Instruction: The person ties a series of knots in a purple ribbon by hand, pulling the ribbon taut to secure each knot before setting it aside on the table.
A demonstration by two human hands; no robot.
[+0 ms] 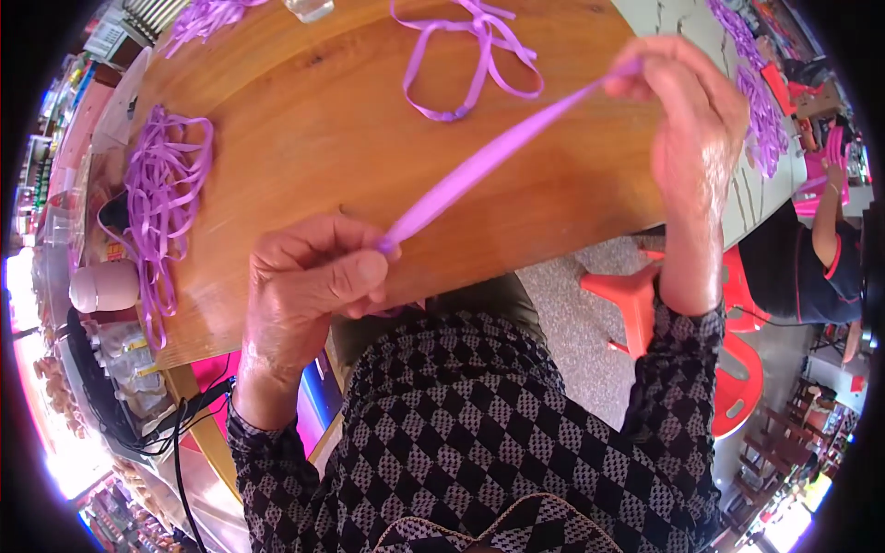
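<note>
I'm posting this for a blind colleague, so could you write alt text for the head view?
A person's left hand and right hand hold a purple ribbon straight between them, slanting up to the right over a wooden table. A looped purple ribbon lies toward the table's far side, a tangled ribbon heap at its left edge.

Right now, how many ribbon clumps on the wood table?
3: left pile, far-left pile, loop at far middle. Held ribbon excluded; more may lie out of frame.

Red plastic stools (pixel 631 300) stand on speckled grey floor (pixel 590 382) beside a wooden table (pixel 304 138).
</note>
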